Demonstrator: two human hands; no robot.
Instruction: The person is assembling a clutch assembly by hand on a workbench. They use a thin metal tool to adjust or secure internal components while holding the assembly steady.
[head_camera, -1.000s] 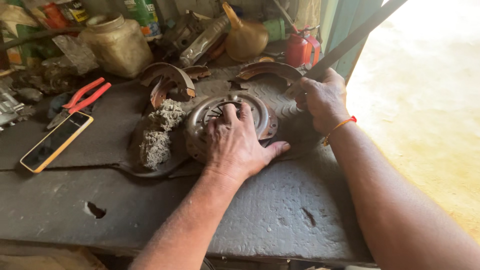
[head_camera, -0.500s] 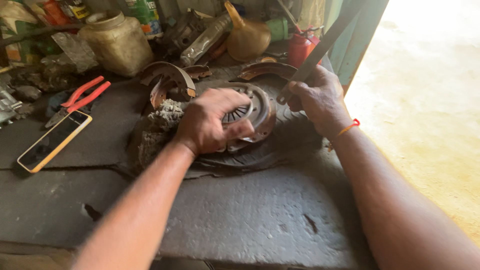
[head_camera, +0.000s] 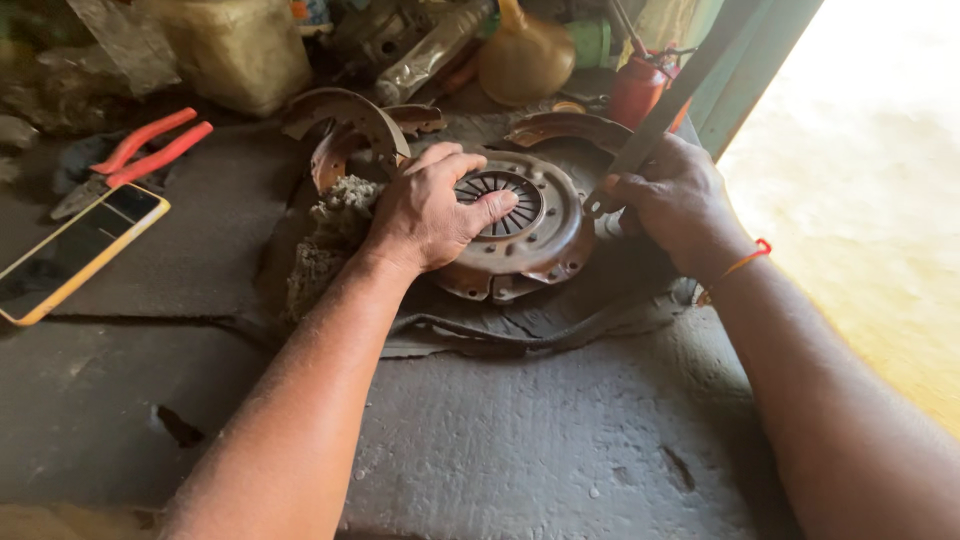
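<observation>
Lying rusty on a dark mat on the counter (head_camera: 560, 470), a round clutch pressure plate (head_camera: 520, 235) is being gripped by the left hand (head_camera: 430, 215), whose fingers are now curling over its left rim, thumb reaching toward the hub, where half a second ago they were covering the centre. The right hand (head_camera: 675, 200) is clamping a dark flat bar (head_camera: 670, 105) against the plate's right edge, as before. Red pliers (head_camera: 140, 150) and a phone (head_camera: 75, 250) are lying off to the left.
</observation>
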